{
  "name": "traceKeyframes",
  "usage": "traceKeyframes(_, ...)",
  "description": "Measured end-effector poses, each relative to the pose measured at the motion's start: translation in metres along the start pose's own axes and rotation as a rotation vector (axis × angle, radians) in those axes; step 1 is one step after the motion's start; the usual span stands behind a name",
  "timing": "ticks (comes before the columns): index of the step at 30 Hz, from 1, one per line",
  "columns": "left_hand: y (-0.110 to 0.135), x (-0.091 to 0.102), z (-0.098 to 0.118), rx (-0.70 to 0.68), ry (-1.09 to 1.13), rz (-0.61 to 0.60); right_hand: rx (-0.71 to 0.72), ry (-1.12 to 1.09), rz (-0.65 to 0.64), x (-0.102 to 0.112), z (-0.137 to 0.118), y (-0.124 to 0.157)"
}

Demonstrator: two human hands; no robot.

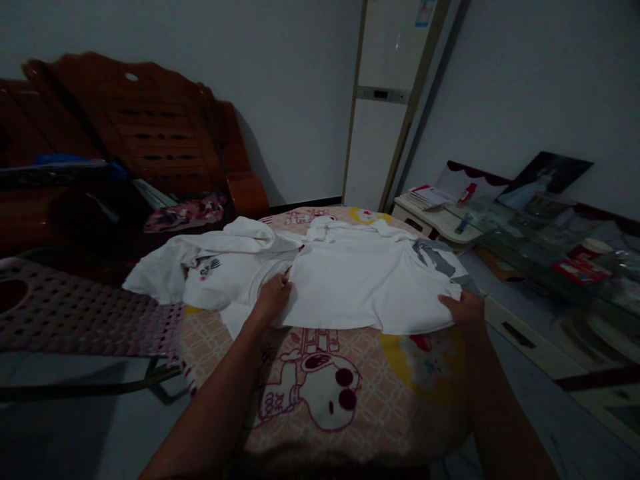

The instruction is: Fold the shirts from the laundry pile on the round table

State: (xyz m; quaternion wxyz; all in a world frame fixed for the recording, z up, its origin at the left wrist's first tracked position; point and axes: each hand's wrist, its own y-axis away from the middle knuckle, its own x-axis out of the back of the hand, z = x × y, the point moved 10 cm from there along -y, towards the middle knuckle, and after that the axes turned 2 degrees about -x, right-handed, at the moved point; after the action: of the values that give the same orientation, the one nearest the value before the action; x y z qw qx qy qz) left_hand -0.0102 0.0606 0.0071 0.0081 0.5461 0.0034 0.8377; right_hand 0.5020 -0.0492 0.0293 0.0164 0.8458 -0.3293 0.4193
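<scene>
A white T-shirt (345, 283) with a grey print at its right end lies partly folded across a round table (380, 413) covered by a pink patterned cloth. My left hand (274, 297) is closed on the shirt's left edge, and my right hand (464, 308) pinches its right edge. The fingertips of both hands are partly hidden by the fabric. Left of my left hand, another white garment (220, 267) with a small dark print lies in a loose heap, hanging past the table's left side.
A woven chair or lounger (100, 313) stands at the left, before a carved wooden bench (145, 127) with cloths on it. Behind the table rises a tall white air conditioner (377, 133). To the right is a glass-topped cabinet (545, 260) bearing several small items.
</scene>
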Motion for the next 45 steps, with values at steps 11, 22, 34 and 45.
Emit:
traceKeyframes(11, 0.015, -0.010, 0.001, -0.047, -0.121, -0.183, -0.072, 0.169, -0.066, 0.033, 0.017, -0.006)
traceKeyframes(22, -0.034, 0.005, 0.067, -0.320, -0.161, -0.034, 0.421, 0.345, -0.196, -0.069, -0.101, 0.007)
traceKeyframes(34, -0.115, -0.060, 0.124, -0.481, -0.053, -0.085, 0.740, 0.359, -0.322, -0.193, -0.152, 0.072)
traceKeyframes(45, -0.172, 0.014, 0.067, -0.264, 0.018, 0.201, 0.722, 0.359, -0.336, -0.195, -0.151, 0.071)
